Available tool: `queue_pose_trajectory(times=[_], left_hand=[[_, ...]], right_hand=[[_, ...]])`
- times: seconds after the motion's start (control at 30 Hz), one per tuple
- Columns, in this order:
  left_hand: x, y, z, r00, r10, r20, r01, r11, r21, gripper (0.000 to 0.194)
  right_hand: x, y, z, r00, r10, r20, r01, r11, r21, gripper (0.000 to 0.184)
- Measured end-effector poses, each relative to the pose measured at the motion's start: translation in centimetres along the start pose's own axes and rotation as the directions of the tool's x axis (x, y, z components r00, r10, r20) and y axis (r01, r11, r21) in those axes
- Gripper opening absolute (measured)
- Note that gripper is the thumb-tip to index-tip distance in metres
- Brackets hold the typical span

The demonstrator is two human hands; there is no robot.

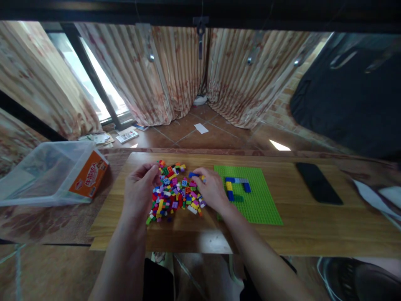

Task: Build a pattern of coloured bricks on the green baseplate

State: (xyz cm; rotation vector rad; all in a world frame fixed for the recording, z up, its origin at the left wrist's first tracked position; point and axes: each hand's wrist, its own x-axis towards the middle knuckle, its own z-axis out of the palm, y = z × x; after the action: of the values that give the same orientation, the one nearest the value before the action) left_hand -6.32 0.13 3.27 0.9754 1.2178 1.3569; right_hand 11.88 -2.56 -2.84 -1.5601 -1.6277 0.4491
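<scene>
A heap of small colourful toy bricks is spread over the wooden table. My left hand is at the heap's left edge, thumb and fingers pressed together; whatever they may hold is hidden. Over the heap's right side, my right hand pinches a blue brick between its fingertips. Right of it lies a green baseplate, bearing a bent row of blue, yellow and light-blue bricks and a dark green brick.
A black phone lies on the table's right part, with white paper beyond it. Left of the table stands a clear plastic bin with an orange label. Curtains and a tiled floor are behind.
</scene>
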Motion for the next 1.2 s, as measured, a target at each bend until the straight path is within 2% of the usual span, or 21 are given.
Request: queue_pose_trajectory(times=[0.07, 0.13, 0.23, 0.33, 0.4, 0.57, 0.73, 0.87, 0.97, 1.1, 1.2], left_hand=[[-0.1, -0.3, 0.5, 0.999, 0.006, 0.038, -0.007, 0.999, 0.046, 0.015], [-0.4, -0.7, 1.1, 0.996, 0.016, 0.09, -0.028, 0.99, 0.138, 0.014], [-1.2, -1.6, 2.3, 0.981, 0.034, 0.191, -0.096, 0.942, 0.323, 0.014], [-2.1, -2.6, 3.8, 0.941, 0.075, 0.33, -0.224, 0.869, 0.441, 0.015], [-2.9, -3.3, 4.8, 0.899, 0.083, 0.43, -0.304, 0.825, 0.477, 0.016], [-5.0, -4.7, 7.5, 0.821, 0.06, 0.567, -0.408, 0.756, 0.511, 0.015], [-6.8, -6.0, 9.5, 0.752, 0.093, 0.652, -0.538, 0.659, 0.526, 0.011], [-7.5, -6.6, 10.7, 0.709, 0.089, 0.7, -0.602, 0.594, 0.534, 0.009], [-7.8, -6.9, 11.4, 0.698, 0.071, 0.712, -0.614, 0.57, 0.546, 0.01], [-8.2, -6.9, 11.9, 0.68, 0.06, 0.731, -0.656, 0.496, 0.569, 0.012], [-8.3, -7.0, 12.0, 0.662, 0.08, 0.745, -0.695, 0.437, 0.571, 0.013]], right_hand=[[0.0, 0.3, -1.2, 0.998, 0.047, -0.036, -0.041, 0.988, 0.148, 0.017], [-0.1, 1.1, -3.0, 0.986, 0.151, -0.076, -0.122, 0.947, 0.296, 0.021], [-0.7, 3.0, -6.2, 0.936, 0.323, -0.141, -0.223, 0.854, 0.469, 0.025], [-1.9, 5.1, -9.6, 0.877, 0.468, -0.11, -0.312, 0.728, 0.61, 0.031], [-2.8, 6.3, -11.5, 0.86, 0.506, -0.067, -0.352, 0.684, 0.639, 0.033], [-4.8, 7.5, -14.4, 0.869, 0.486, 0.086, -0.437, 0.677, 0.592, 0.032], [-6.5, 7.9, -15.3, 0.831, 0.49, 0.263, -0.555, 0.707, 0.438, 0.026], [-7.4, 8.9, -15.6, 0.838, 0.489, 0.243, -0.546, 0.755, 0.363, 0.021], [-7.8, 9.7, -16.0, 0.844, 0.505, 0.18, -0.536, 0.799, 0.273, 0.02], [-8.2, 10.1, -16.4, 0.893, 0.425, 0.151, -0.446, 0.881, 0.16, 0.024], [-8.2, 10.3, -16.3, 0.905, 0.393, 0.165, -0.414, 0.902, 0.12, 0.025]])
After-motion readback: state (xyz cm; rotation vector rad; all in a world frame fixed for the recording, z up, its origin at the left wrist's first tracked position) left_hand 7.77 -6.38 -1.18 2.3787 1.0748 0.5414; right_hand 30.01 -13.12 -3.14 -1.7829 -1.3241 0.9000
